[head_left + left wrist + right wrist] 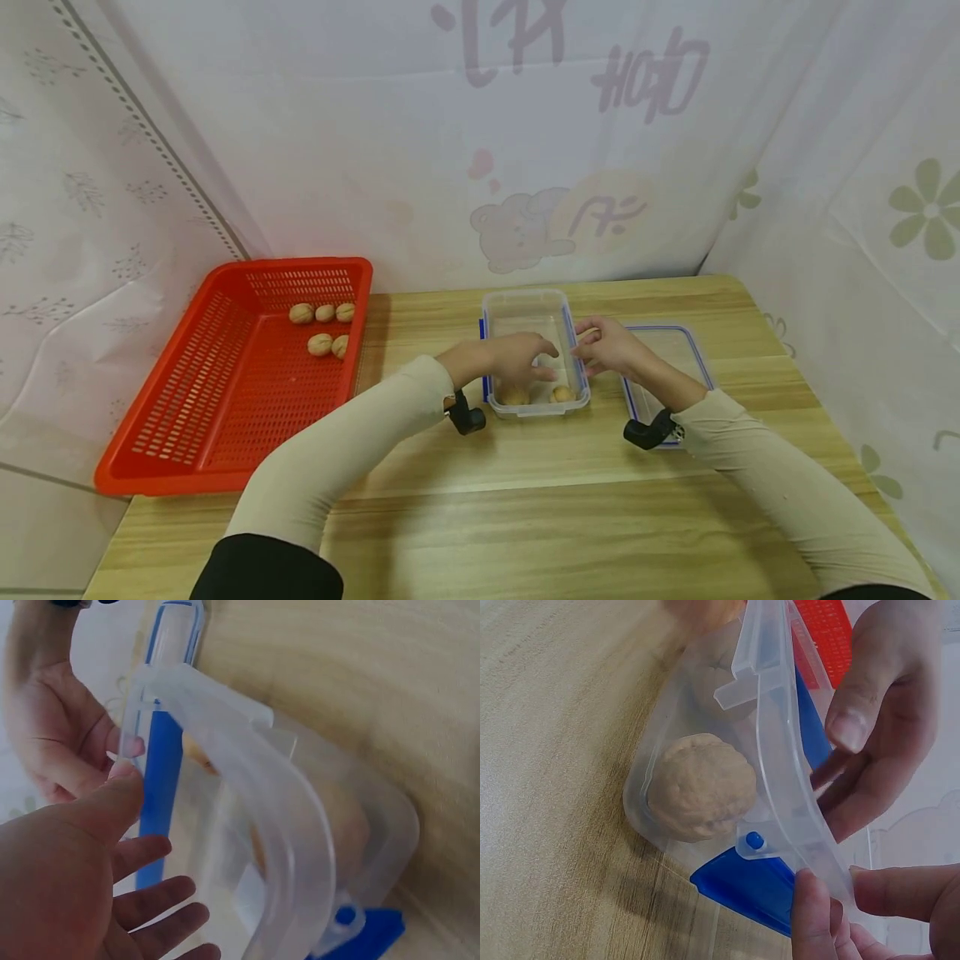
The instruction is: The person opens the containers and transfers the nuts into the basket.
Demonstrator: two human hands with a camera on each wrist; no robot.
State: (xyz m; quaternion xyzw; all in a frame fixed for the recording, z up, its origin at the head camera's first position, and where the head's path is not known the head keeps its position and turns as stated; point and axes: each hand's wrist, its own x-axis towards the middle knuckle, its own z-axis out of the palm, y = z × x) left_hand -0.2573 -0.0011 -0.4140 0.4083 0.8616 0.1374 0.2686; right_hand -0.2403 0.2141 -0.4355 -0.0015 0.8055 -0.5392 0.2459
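Observation:
A clear plastic food container (536, 410) with blue side latches (746, 885) stands on the table. Two walnuts lie at its near end: one on the left (514, 397), partly under my left hand, and one on the right (562, 394). My left hand (517, 358) is over the container's opening, fingers spread and holding nothing. At the right side my right hand (606, 343) pinches the container's rim between thumb and fingers, as the right wrist view shows.
A red plastic basket (240, 417) stands at the left with several walnuts (320, 344) near its right wall. The container's clear lid (663, 337), edged in blue, lies flat to the right, partly under my right forearm. White printed curtains (420, 167) hang behind the wooden table (525, 533).

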